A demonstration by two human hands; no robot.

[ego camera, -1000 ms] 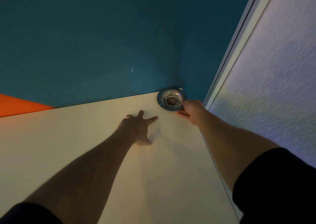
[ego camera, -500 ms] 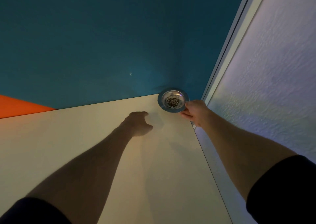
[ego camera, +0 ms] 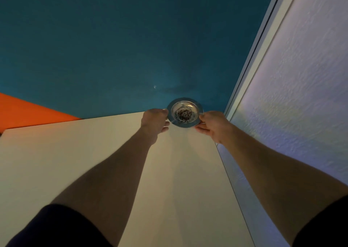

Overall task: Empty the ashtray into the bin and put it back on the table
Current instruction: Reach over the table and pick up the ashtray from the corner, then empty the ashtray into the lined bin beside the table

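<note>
A round metal ashtray (ego camera: pixel 185 112) with dark ash in its middle is at the far right corner of the white table (ego camera: pixel 94 152). My left hand (ego camera: pixel 155 122) grips its left rim and my right hand (ego camera: pixel 212 126) grips its right rim. Whether the ashtray still touches the table I cannot tell. No bin is in view.
A teal wall (ego camera: pixel 131 49) rises behind the table, with an orange patch (ego camera: pixel 22 111) at the left. A white textured wall (ego camera: pixel 301 96) and a pale frame (ego camera: pixel 250 67) run along the table's right edge.
My left hand has moved up and right from the tabletop onto the ashtray's left rim. My right hand has kept its hold on the right rim.
</note>
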